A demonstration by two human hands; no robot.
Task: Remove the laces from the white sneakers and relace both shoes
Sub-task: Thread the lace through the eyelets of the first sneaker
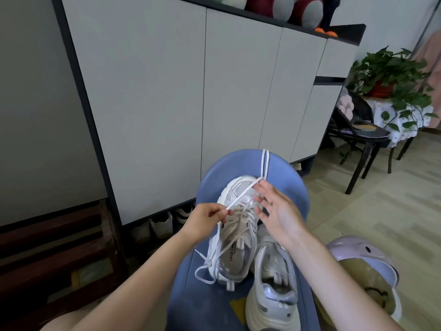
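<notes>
Two white sneakers stand on a blue stool point(281, 168). The left sneaker point(236, 225) points away from me and its white lace point(241, 194) is partly threaded. My left hand point(205, 217) pinches one strand of this lace over the shoe's tongue. My right hand point(276, 211) hovers over the toe with fingers spread, and a loop of lace point(265, 163) passes over its fingertips and runs toward the stool's far edge. Loose lace ends point(202, 271) hang beside the left shoe's heel. The right sneaker point(272, 283) sits nearer me, its lace hidden from view.
A grey cabinet point(167, 103) with shoes under it stands just behind the stool. A pale purple helmet-like object point(365, 266) lies on the floor at the right. A dark chair point(362, 139) and a potted plant point(391, 75) stand at the back right. Dark wooden furniture point(47, 247) is at the left.
</notes>
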